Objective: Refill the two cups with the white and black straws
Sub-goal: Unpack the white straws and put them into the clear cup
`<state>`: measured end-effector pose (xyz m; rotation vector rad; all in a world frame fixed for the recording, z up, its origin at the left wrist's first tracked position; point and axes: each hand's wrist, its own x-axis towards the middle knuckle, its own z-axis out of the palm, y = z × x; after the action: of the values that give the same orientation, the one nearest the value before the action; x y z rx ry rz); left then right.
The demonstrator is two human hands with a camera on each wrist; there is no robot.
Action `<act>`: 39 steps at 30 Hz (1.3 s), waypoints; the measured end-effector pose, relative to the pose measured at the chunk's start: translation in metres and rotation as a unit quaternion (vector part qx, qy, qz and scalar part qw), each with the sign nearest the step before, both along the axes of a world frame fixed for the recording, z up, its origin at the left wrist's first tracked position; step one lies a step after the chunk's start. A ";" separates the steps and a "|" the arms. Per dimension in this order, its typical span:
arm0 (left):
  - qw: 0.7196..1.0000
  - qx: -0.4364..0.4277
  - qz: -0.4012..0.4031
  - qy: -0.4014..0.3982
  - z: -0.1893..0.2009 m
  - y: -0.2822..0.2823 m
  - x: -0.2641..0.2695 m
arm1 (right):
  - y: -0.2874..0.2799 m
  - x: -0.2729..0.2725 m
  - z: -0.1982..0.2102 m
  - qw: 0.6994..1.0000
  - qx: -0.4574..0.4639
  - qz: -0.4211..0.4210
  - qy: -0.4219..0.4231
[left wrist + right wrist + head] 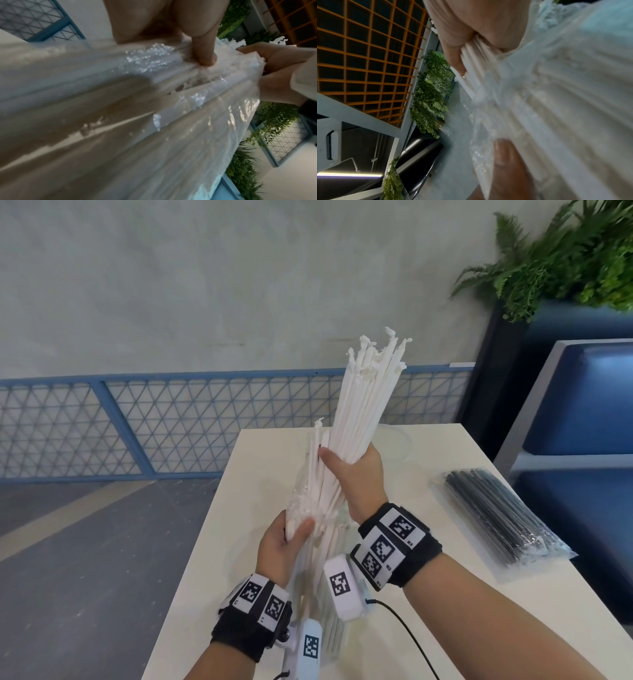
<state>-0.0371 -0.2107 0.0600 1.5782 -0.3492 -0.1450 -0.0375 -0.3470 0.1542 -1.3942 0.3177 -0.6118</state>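
Observation:
A thick bundle of white straws (366, 398) rises at a slant above the white table (428, 594), its ragged wrapper tips at the top. My right hand (342, 470) grips the bundle around its middle, with the fingers (457, 40) curled round the straws (471, 56). The lower ends sit in a clear plastic bag (329, 611). My left hand (291, 539) grips the bunched mouth of that bag, its thumb (204, 54) pressing into the plastic (154, 108). A sealed clear packet of black straws (496, 515) lies flat on the table's right side.
Something clear and curved, perhaps a cup (399, 446), shows faintly behind my right hand. A blue seat (579, 412) stands just right of the table, with a fern planter (565, 258) above it. A blue mesh fence (171, 422) runs along the wall.

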 end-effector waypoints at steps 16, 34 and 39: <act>1.000 0.007 -0.004 -0.013 0.003 0.001 -0.003 | -0.004 -0.004 0.001 0.996 -0.002 0.080 0.048; 0.999 0.024 -0.016 -0.027 0.003 0.004 0.002 | -0.015 0.003 0.017 0.999 0.031 0.008 -0.009; 0.999 0.016 0.009 -0.031 0.000 0.006 0.004 | -0.008 -0.004 0.001 0.996 -0.037 0.063 0.045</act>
<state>-0.0329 -0.2049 0.0604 1.6190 -0.3819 -0.0874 -0.0414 -0.3555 0.1552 -1.5027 0.2790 -0.4628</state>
